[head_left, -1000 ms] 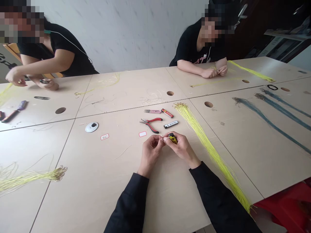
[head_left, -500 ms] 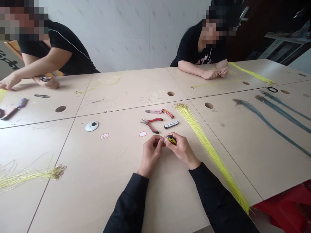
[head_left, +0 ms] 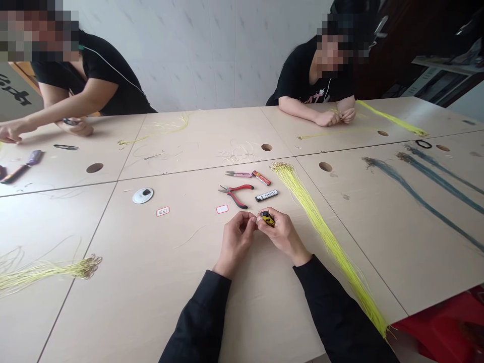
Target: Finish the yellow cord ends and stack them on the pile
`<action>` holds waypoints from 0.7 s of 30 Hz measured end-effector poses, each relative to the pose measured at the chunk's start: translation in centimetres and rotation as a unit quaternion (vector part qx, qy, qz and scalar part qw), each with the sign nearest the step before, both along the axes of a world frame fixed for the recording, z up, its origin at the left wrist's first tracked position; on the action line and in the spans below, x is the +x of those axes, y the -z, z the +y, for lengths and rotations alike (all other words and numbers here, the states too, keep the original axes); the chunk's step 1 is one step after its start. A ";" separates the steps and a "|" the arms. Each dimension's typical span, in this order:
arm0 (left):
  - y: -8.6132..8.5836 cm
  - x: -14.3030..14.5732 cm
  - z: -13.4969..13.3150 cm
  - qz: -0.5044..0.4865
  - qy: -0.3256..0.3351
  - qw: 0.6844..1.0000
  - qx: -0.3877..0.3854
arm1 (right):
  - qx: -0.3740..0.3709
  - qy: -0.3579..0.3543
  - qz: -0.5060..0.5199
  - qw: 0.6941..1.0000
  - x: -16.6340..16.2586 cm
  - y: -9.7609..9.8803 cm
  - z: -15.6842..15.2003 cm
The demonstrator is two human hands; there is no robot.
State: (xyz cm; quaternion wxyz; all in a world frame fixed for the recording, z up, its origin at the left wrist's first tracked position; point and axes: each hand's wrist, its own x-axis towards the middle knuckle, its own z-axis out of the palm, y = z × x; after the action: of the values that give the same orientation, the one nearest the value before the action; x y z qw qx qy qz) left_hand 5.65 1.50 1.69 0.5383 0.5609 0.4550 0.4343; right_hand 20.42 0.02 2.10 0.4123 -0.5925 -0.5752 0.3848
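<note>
My left hand [head_left: 235,242] and my right hand [head_left: 283,233] meet fingertip to fingertip over the middle of the table [head_left: 151,282]. The right hand is closed on a yellow and black lighter [head_left: 267,218]. The left hand's fingers pinch something too small to name, right beside the lighter. Just beyond my hands lie red-handled pliers [head_left: 236,193], a black lighter [head_left: 266,194], a red lighter [head_left: 261,177] and pink snips [head_left: 238,174]. A long bundle of yellow cords [head_left: 325,237] runs along the table to the right of my right hand.
Another yellow cord bundle [head_left: 49,269] lies at the left. Blue cords [head_left: 416,194] lie at the right. A white round disc [head_left: 142,195] and two small tags sit left of the pliers. Two other people sit at the far side, hands on the table. A red object [head_left: 446,327] is at bottom right.
My hands stay together with only small finger movements on the lighter. The person at the far left has stretched an arm further to the left.
</note>
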 end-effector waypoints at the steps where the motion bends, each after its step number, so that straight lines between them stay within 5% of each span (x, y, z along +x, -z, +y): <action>1: 0.0 0.0 0.0 0.001 0.001 1.000 0.001 | 0.000 -0.002 0.003 1.000 0.0 0.1 0.0; 21: -0.1 -0.3 0.2 -0.054 0.039 0.997 -0.032 | -0.006 -0.002 0.090 0.996 0.4 -0.5 0.0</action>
State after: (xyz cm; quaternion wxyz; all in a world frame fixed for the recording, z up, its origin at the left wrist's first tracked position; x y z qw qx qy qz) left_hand 5.30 1.71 1.81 0.5966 0.5365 0.4161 0.4279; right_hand 20.81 0.00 2.60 0.4578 -0.5566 -0.5346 0.4414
